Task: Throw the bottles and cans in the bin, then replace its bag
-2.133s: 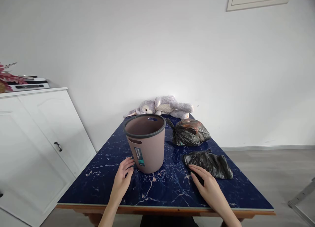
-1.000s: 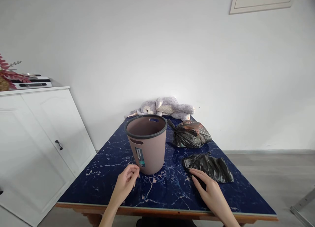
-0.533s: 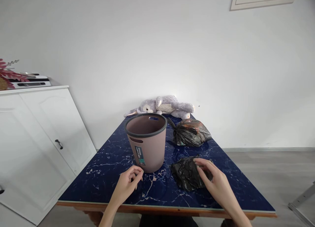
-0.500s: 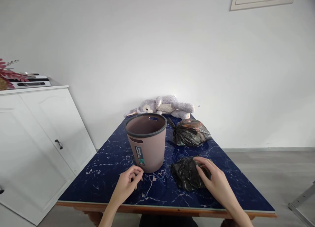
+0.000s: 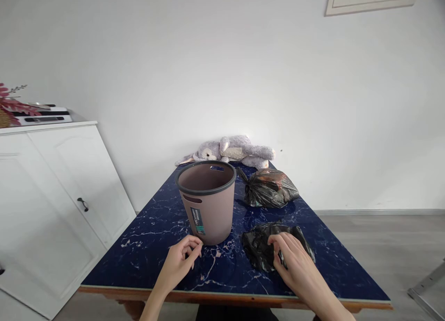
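My left hand [image 5: 181,257] rests at the base of a brownish-pink trash bin [image 5: 211,214], its fingers curled in with nothing in them. The bin stands upright, with a black rim, slot handles and a dark label; its inside looks bare. To its right, a crumpled black plastic bag [image 5: 257,250] lies loosely on the table. Over this bag hovers my right hand [image 5: 289,257], fingers bent and a gap between thumb and forefinger. Whether its fingertips touch the plastic is hard to tell. Farther back lies a tied, filled black garbage bag [image 5: 271,189].
A blue marble-patterned table [image 5: 139,256] with a wooden edge holds everything. A grey plush rabbit [image 5: 236,149] lies along the wall end. White cabinets [image 5: 66,191] stand at the left. A metal frame [image 5: 427,284] shows at the lower right.
My right hand has shifted slightly left and its fingers have bent more. More of the loose black bag now shows spread to the right, behind that hand. My left hand stays put.
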Action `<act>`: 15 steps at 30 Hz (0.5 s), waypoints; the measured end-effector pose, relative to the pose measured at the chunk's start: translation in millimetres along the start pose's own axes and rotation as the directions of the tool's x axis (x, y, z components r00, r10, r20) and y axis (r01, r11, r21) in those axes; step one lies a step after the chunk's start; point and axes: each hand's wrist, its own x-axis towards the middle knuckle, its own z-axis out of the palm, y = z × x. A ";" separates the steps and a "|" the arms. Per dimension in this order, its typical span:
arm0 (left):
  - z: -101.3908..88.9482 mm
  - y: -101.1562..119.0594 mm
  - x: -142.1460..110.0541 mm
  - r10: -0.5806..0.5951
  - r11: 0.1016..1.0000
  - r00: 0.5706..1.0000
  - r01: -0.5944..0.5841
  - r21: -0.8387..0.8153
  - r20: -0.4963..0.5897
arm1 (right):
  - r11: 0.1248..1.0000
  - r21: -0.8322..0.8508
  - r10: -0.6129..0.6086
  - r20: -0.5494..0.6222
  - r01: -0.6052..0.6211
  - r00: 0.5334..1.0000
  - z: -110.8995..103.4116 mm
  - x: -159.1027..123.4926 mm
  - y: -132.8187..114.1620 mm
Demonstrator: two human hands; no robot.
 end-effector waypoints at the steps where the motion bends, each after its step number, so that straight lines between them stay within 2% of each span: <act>1: 0.0 0.1 0.1 0.001 1.000 1.000 -0.001 0.001 -0.001 | 1.000 0.002 0.012 0.002 -0.012 1.000 -5.1 -4.3 -1.4; 6: -0.1 1.9 -0.2 0.008 1.000 1.000 -0.007 0.018 -0.006 | 0.996 0.051 0.068 0.117 -0.075 0.991 -16.2 -2.8 -4.9; 8: 0.0 3.5 -1.0 0.010 1.000 1.000 -0.010 0.024 -0.006 | 0.995 0.064 0.071 0.154 -0.081 0.986 -10.5 8.3 -2.9; 12: 0.7 5.4 -2.4 0.014 0.999 1.000 -0.014 0.031 -0.007 | 0.998 0.032 0.051 0.152 -0.056 0.987 8.3 30.6 3.6; 15: 0.8 3.9 -2.3 0.014 0.999 1.000 -0.013 0.040 -0.016 | 0.999 0.011 0.034 0.189 -0.036 0.981 15.2 36.0 5.0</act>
